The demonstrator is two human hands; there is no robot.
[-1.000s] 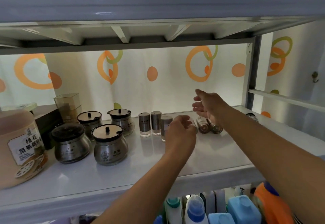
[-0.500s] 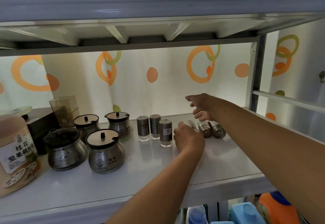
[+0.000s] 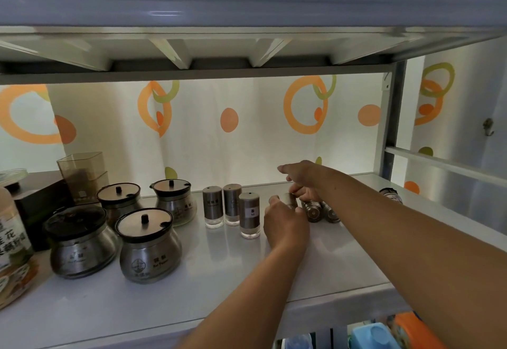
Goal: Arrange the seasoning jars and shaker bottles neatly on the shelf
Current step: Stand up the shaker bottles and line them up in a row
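Four round steel seasoning jars [image 3: 149, 247] stand in a group at the left of the white shelf [image 3: 219, 274]. Three upright shaker bottles [image 3: 249, 215] stand in the middle. My left hand [image 3: 285, 225] is closed around a fourth shaker bottle [image 3: 290, 200], held nearly upright just right of them. My right hand [image 3: 304, 181] hovers right behind it, forefinger stretched out and the other fingers curled down by the shaker's top; their grip is hidden. Two shakers [image 3: 314, 211] lie on their sides under that hand. Another lying shaker [image 3: 391, 194] is at the far right.
A large labelled jar [image 3: 13, 252], a dark box [image 3: 41, 206] and a clear square container [image 3: 82, 173] fill the shelf's left end. The upper shelf [image 3: 247, 5] hangs low overhead. A grey post [image 3: 392, 123] stands at the right. Bottles [image 3: 373, 335] sit below.
My left hand has closed on a shaker and tipped it up next to the upright ones. My right hand has dropped lower and curled its fingers toward it.
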